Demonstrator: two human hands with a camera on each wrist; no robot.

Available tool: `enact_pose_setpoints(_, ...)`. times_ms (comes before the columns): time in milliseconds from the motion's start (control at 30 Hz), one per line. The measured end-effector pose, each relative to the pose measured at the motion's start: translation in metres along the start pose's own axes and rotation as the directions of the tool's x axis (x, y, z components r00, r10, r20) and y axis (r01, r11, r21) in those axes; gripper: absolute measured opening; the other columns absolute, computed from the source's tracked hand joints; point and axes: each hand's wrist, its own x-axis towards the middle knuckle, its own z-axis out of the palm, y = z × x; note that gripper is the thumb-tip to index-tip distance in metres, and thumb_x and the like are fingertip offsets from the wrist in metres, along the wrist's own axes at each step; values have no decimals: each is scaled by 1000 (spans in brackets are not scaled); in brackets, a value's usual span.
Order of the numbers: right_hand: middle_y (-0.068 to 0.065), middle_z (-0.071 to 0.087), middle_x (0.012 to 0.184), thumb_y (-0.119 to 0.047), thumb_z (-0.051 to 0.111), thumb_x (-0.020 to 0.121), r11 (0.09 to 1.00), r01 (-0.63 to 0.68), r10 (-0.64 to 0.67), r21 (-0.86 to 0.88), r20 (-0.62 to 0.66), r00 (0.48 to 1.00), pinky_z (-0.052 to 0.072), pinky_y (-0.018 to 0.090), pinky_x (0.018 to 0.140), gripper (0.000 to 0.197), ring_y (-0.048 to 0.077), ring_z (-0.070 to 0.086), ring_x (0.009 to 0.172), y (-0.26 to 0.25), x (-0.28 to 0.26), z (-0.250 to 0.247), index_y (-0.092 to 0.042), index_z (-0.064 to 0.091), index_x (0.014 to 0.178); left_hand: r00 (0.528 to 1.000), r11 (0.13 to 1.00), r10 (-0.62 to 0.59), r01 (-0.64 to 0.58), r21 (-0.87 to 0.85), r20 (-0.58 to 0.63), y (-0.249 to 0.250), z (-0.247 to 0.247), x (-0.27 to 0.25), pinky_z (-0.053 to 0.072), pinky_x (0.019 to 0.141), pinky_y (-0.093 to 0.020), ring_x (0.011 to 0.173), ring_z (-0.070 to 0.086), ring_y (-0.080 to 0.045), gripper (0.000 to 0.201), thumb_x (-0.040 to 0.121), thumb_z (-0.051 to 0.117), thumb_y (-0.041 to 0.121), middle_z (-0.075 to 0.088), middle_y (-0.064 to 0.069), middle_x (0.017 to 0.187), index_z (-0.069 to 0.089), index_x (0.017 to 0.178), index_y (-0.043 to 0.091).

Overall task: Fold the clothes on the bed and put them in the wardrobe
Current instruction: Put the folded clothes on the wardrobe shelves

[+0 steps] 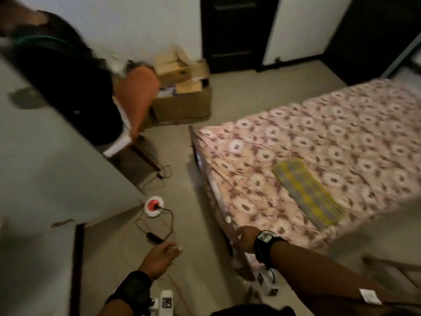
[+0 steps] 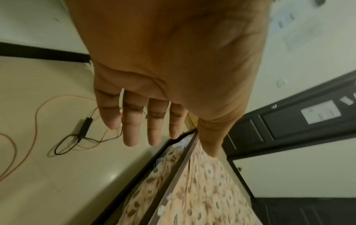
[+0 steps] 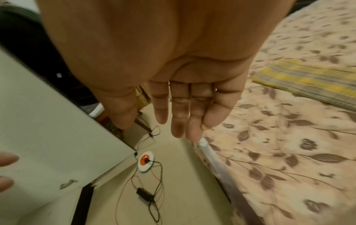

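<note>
Head view: we hold our left hand [image 1: 159, 254] and right hand [image 1: 245, 238] empty, fingers loosely extended, near the bed's [image 1: 319, 142] corner; a folded yellow-grey cloth [image 1: 307, 192] lies on it.

One folded cloth [image 1: 307, 192], two hands [image 1: 159, 256].

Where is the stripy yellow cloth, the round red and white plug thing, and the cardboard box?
folded yellow-and-grey cloth [image 1: 307, 190], head view, middle of its top.
round red-and-white socket [image 1: 154, 206], head view, its red centre.
cardboard box [image 1: 182, 106], head view, its front wall.
</note>
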Motion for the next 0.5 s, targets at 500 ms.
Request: enact_pose_setpoints(500,3,46,154,-53,61,95,700,-461,542,546,15,840,38,35,113,56,26,47,138,330,-70,-37,-26,53,144,911,899,38,-212,384,411,252,247,123,56,94,-37,104,68,-18,24,95,73,41,69,-1,118,63,116,34)
